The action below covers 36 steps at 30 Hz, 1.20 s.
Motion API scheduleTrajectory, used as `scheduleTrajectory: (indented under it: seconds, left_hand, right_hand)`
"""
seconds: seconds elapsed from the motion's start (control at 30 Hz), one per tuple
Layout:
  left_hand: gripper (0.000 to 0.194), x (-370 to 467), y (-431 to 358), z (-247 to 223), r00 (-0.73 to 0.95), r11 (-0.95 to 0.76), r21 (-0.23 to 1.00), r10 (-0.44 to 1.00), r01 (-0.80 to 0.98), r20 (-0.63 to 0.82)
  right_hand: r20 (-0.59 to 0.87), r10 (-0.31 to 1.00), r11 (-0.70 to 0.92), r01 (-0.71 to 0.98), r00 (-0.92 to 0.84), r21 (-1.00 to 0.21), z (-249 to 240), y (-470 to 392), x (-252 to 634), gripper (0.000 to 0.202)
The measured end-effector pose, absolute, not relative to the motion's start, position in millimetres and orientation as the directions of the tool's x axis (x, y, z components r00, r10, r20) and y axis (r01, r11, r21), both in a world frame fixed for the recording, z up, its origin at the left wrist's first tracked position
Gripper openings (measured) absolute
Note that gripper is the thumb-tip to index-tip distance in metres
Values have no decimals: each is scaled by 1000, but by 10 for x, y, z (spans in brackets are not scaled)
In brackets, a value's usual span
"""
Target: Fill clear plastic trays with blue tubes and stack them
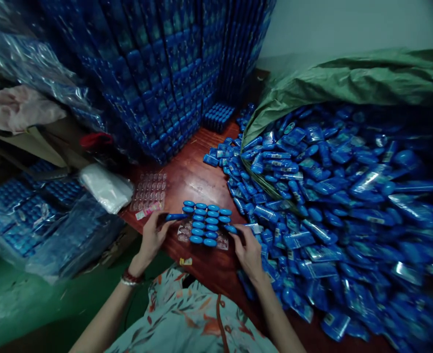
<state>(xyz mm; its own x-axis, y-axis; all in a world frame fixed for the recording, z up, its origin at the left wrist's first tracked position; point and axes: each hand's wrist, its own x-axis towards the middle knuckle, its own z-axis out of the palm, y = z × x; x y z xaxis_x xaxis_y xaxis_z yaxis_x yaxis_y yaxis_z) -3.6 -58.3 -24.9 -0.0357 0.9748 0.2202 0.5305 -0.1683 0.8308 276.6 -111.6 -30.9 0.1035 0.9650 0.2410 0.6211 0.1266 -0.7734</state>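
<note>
A clear plastic tray [222,241] lies on the table in front of me. Several blue bottles [205,220] stand in it in rows, their rounded blue tops facing up. At the tray's left side my left hand [154,233] pinches one blue bottle [176,216], which points sideways toward the rows. On the opposite side my right hand [246,247] grips another blue bottle [230,229], tilted, its end near the tray's right edge. Some cells at the tray's near left and right corners show no bottle in them.
Loose wrapped blue bottles [312,235] spill from a green sack [348,83] across the right. Tall stacks of packed bottles [157,73] rise behind. An empty clear tray [150,189], white plastic bags [104,189] and a yellow scrap [186,262] lie around the wooden table [194,181].
</note>
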Motion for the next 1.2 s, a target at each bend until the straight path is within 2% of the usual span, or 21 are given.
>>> scheduleTrajectory:
  seconds: [0.07, 0.17, 0.23, 0.4, 0.5, 0.6, 0.7, 0.8, 0.87, 0.93, 1.0, 1.07, 1.13, 1.2]
  left_hand:
    - [16, 40, -524, -200, 135, -305, 752, 950, 584, 281]
    - [26, 73, -447, -124, 398, -472, 608, 878, 638, 264]
    - [32, 74, -400, -80, 491, -537, 522, 838, 663, 239]
    - [32, 106, -294, 30, 666, -666, 429, 725, 611, 177]
    - [27, 125, -272, 46, 710, -692, 442, 686, 571, 156]
    - [31, 102, -283, -13, 660, -654, 462, 730, 599, 178]
    - [35, 56, -324, -65, 578, -600, 419, 792, 682, 194]
    - [38, 49, -443, -27, 472, -560, 363, 826, 744, 307]
    - [41, 118, -596, 41, 383, -553, 397, 817, 733, 431]
    - [46, 287, -791, 107, 370, -601, 477, 787, 641, 494]
    - [51, 563, -982, 138, 540, -686, 545, 722, 482, 432]
    - [52, 908, -1121, 115, 793, -747, 565, 558, 350, 246]
    - [52, 1248, -1187, 59, 904, -796, 507, 421, 331, 71]
    - [55, 1511, -1188, 7, 914, -824, 420, 405, 381, -36]
  right_hand:
    - [266, 963, 218, 729, -51, -649, -282, -1096, 2746, 22]
    - [172, 954, 296, 859, -245, -417, -107, -1028, 2786, 29]
    - [86, 941, 338, 898, -327, -281, 35, -978, 2817, 29]
    - [-89, 878, 461, 881, -471, -108, 285, -890, 2772, 24]
    - [-177, 858, 478, 876, -482, -66, 347, -842, 2614, 23]
    - [-235, 889, 400, 916, -393, -18, 364, -783, 2400, 23]
    - [-220, 932, 296, 955, -288, 1, 353, -771, 2288, 28]
    - [-193, 956, 213, 976, -219, -56, 345, -879, 2410, 41]
    - [-165, 969, 164, 979, -183, -122, 357, -989, 2615, 52]
    - [-141, 980, 121, 980, -144, -160, 372, -1055, 2862, 56]
    - [-146, 977, 130, 979, -153, -154, 363, -1030, 3074, 53]
    - [-210, 950, 206, 969, -232, -137, 323, -920, 3194, 48]
    - [-297, 905, 281, 952, -306, -124, 271, -775, 3216, 43]
    - [-348, 876, 320, 942, -333, -96, 237, -648, 3190, 38]
